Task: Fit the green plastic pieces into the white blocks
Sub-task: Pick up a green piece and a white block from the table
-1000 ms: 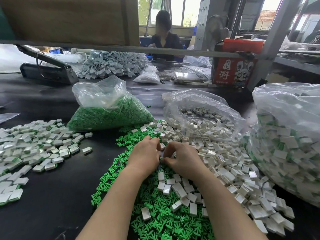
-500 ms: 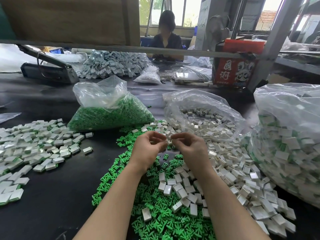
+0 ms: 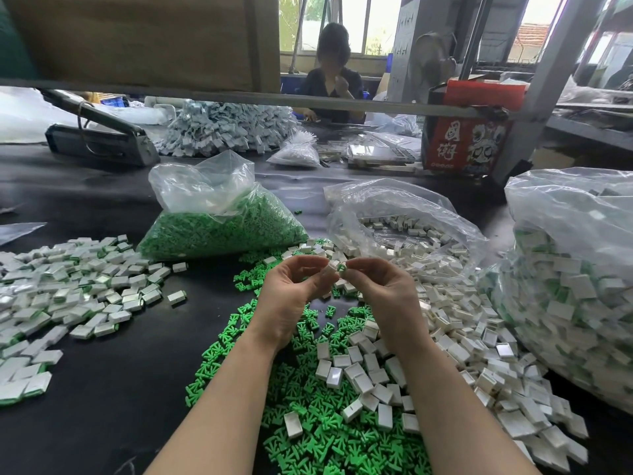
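White block (image 3: 331, 269) and green plastic piece (image 3: 341, 268) met between the two raised hands, above the loose pile of green pieces (image 3: 318, 430) on the black table (image 3: 113, 389). The left hand (image 3: 291, 303) pinched the white block between curled thumb and fingertips. The right hand (image 3: 383, 296) pinched the green plastic piece at its fingertips, touching the open end of the block. Whether the piece was seated in the block could not be told.

All positions below are given relative to the pile of green pieces.
- Loose white blocks (image 3: 363, 371) lay on top of the pile at its centre and spread beyond it to the right.
- An open clear bag of white blocks (image 3: 404, 231) lay behind the pile, to the right.
- A clear bag of green pieces (image 3: 222, 228) stood behind the pile, to the left.
- A large clear bag of white blocks with green showing in them (image 3: 575, 296) stood at the far right.
- A spread of white blocks with green edges (image 3: 72, 289) lay well to the left.
- A red printed carton (image 3: 466, 145) and a heap of grey parts (image 3: 226, 128) stood far behind, beyond both bags.
- A second person (image 3: 330, 87) sat at the far side of the table.
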A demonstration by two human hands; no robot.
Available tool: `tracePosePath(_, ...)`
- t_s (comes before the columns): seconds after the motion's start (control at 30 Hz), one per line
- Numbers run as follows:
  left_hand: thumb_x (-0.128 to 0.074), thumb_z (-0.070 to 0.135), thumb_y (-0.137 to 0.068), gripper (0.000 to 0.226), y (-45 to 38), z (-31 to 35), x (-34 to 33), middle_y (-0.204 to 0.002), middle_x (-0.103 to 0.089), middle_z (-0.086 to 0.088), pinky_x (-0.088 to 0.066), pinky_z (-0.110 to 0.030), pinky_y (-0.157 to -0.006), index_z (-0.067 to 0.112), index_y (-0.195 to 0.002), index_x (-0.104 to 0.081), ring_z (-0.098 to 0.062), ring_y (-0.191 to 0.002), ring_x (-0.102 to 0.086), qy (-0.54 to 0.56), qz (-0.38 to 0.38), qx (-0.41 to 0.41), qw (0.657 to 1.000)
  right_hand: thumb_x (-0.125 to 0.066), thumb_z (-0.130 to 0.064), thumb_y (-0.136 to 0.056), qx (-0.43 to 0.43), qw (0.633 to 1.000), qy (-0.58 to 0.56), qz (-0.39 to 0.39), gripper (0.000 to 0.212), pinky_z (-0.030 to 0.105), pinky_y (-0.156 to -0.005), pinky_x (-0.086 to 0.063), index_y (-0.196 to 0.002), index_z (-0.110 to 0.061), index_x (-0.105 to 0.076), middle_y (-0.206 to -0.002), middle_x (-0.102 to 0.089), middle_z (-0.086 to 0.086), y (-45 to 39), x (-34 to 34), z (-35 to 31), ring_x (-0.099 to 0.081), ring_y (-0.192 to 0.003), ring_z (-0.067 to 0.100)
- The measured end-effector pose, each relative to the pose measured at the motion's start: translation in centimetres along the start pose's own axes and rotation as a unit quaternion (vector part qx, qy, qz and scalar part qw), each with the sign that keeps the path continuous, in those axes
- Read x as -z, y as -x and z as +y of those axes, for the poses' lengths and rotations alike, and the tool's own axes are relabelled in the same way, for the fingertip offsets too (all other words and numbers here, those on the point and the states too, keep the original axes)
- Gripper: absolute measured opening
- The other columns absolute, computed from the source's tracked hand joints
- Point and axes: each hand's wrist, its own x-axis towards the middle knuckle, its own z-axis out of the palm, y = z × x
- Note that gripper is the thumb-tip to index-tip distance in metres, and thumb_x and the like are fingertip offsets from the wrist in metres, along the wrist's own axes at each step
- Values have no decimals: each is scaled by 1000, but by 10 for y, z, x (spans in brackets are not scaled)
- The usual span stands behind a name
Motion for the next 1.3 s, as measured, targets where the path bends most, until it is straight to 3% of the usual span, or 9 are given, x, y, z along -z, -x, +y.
tracePosePath(0.13,-81,17,-73,17,1,1,-1,-101,-73,-16,-56,-32,-84,20,-89,-75,-32,-99,-69,-4,-6,-1,1000,-73,-5,-83,-2,1000,-9,-9,12,24,-71,-55,-94,-3,-69,-85,-72,8,0,1,-2,-68,-78,17)
tracePosePath(0.27,-81,19,-73,17,3,1,-2,-98,-73,-13,-55,-30,-80,20,-89,-74,-25,-94,-69,-30,-22,-7,999,-68,1,-86,-3,1000,4,-23,8,35,-74,-55,-93,-2,-66,-86,-66,15,0,1,-2,-63,-78,21)
tracePosePath(0.4,-85,31,-67,29,4,1,-3,-97,-74,-14,-58,-35,-82,20,-91,-74,-28,-93,-71,-34,-23,-5,999,-60,-1,-92,-18,999,-14,-40,27,31,-80,-57,-114,-13,-68,-97,-67,17,0,1,-2,-66,-87,21)
tracePosePath(0.5,-88,34,-68,38,4,1,-4,-96,-74,-16,-58,-36,-81,14,-96,-71,-30,-92,-72,-30,-20,3,999,-56,-1,-94,-21,998,-26,-48,24,25,-78,-55,-106,-13,-72,-99,-74,5,0,2,-3,-69,-91,14)
tracePosePath(0.57,-90,38,-64,45,4,1,-4,-95,-74,-16,-58,-34,-79,14,-97,-71,-29,-90,-72,-30,-14,8,999,-57,-1,-93,-32,997,-62,-34,20,28,-77,-52,-100,-12,-71,-94,-73,5,0,2,-3,-67,-86,14)
tracePosePath(0.87,-81,27,-71,21,4,3,-6,-93,-75,-14,-59,-34,-79,18,-89,-77,-25,-87,-72,-39,-7,10,999,-66,-9,-89,-19,997,-73,4,5,23,-64,-49,-94,-9,-65,-89,-73,10,0,5,-2,-63,-72,13)
tracePosePath(1.03,-78,21,-76,26,5,4,-8,-94,-75,-17,-57,-27,-72,10,-93,-61,-28,-87,-73,-42,-14,18,999,-68,-10,-87,-30,995,-91,1,5,26,-66,-46,-92,-8,-67,-88,-68,11,-1,6,-2,-58,-71,11)
tracePosePath(1.2,-82,15,-69,17,5,2,-9,-83,-74,-11,-55,-23,-73,19,-75,-66,-20,-80,-72,-75,-30,0,997,-72,-20,-76,-34,994,-104,-11,16,28,-68,-47,-89,-11,-68,-84,-66,7,-1,6,-4,-59,-73,12)
tracePosePath(1.3,-86,20,-61,19,5,0,-9,-77,-73,-6,-55,-23,-74,23,-71,-70,-18,-79,-70,-74,-25,1,997,-71,-17,-79,-34,993,-110,-18,25,31,-71,-51,-101,-5,-68,-88,-68,8,0,7,-4,-63,-78,17)
